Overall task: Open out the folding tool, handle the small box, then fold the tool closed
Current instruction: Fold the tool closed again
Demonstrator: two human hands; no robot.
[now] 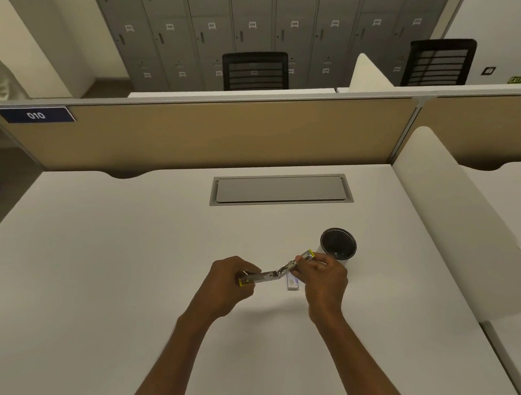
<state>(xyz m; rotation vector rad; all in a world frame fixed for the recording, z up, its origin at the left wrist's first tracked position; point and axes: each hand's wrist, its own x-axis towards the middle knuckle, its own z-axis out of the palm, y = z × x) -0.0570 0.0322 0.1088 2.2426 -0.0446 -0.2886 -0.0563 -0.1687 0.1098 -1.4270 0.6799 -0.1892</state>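
Note:
The folding tool [272, 274] is a small metal piece with yellow ends, spread almost straight and held just above the white desk [131, 266]. My left hand [228, 281] grips its left half near the yellow tip. My right hand [324, 277] pinches its right half, which angles up toward the cup. The small box [292, 284], white with a purple patch, lies flat on the desk right under the tool's hinge, partly hidden by my right hand.
A black-lined paper cup [338, 244] stands just beyond my right hand. A grey cable hatch [280, 188] is set into the desk further back. A beige partition [211, 135] closes the far edge and a white divider [449, 223] rises on the right.

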